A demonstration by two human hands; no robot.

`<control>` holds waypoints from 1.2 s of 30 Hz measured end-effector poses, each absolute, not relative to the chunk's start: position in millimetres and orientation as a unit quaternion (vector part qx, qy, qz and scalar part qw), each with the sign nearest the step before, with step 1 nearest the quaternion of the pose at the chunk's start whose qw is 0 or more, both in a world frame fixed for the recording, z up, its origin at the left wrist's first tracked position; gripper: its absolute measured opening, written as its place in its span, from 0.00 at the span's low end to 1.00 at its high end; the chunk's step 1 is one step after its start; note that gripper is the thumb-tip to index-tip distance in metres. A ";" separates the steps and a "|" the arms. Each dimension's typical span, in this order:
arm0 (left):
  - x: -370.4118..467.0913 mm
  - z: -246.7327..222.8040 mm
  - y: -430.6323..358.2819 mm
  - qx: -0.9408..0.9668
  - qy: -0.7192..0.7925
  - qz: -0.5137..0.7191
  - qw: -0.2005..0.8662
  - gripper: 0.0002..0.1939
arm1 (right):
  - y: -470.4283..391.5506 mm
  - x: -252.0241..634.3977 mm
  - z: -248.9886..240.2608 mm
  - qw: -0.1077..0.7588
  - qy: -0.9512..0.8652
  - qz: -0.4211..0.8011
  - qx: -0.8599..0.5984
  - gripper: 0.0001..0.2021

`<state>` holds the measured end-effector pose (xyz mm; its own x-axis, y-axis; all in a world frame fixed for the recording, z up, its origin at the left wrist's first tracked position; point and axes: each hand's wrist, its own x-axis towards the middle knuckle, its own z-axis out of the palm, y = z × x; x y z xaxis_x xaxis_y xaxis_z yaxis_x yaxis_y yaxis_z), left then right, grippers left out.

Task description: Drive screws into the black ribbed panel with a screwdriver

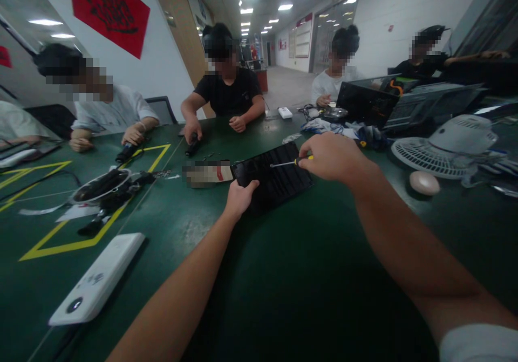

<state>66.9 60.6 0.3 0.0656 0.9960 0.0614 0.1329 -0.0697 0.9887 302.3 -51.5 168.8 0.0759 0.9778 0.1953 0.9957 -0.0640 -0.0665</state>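
Note:
A flat black rectangular panel (279,186), dark and glossy with a faintly striped surface, is tilted just above or on the green table; I cannot tell if it rests there. My left hand (242,196) grips its left corner, thumb on top and fingers hidden beneath. In my right hand (334,156) is a small screwdriver (288,163) with a thin metal shaft and a yellow and black handle. The shaft points left across the panel, its tip over the panel's upper middle. Whether the tip touches the surface cannot be made out.
Beyond the panel lies a partly blurred card or packet (220,174). A white fan (429,149) and a pale rounded object (424,183) are at right. A white device (99,275) lies front left, near a ring-shaped tray (128,174) of dark parts. Several people sit around the table.

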 end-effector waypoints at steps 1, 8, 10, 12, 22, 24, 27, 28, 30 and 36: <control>66.9 0.5 60.4 0.566 0.501 0.463 0.463 0.19 | -51.7 301.6 169.2 0.089 -0.675 -0.049 -0.731 0.15; 65.7 2.1 58.9 0.552 0.498 0.467 0.478 0.20 | -50.9 297.1 171.8 0.065 -0.667 -0.043 -0.741 0.18; 65.4 1.7 59.5 0.553 0.500 0.466 0.476 0.20 | -50.7 296.4 172.0 0.058 -0.668 -0.042 -0.741 0.19; 65.6 2.1 59.6 0.557 0.500 0.465 0.473 0.20 | -50.4 295.9 172.0 0.046 -0.669 -0.039 -0.741 0.20; 67.3 7.1 57.5 0.560 0.504 0.467 0.463 0.19 | -48.0 299.7 169.2 0.033 -0.669 -0.005 -0.742 0.20; 66.9 6.1 58.1 0.563 0.504 0.465 0.460 0.19 | -47.4 301.2 168.3 0.040 -0.666 -0.002 -0.745 0.17; 67.0 6.0 57.8 0.564 0.509 0.463 0.457 0.19 | -46.4 302.9 166.5 0.041 -0.672 -0.006 -0.740 0.17; 67.2 6.5 57.4 0.561 0.512 0.463 0.457 0.19 | -46.3 303.3 166.3 0.041 -0.674 -0.008 -0.738 0.16; 67.7 7.7 56.5 0.556 0.516 0.462 0.460 0.19 | -46.9 304.2 167.1 0.042 -0.676 -0.012 -0.736 0.14; 67.8 7.5 57.0 0.555 0.506 0.464 0.470 0.20 | -53.2 310.2 178.5 0.062 -0.666 -0.048 -0.742 0.18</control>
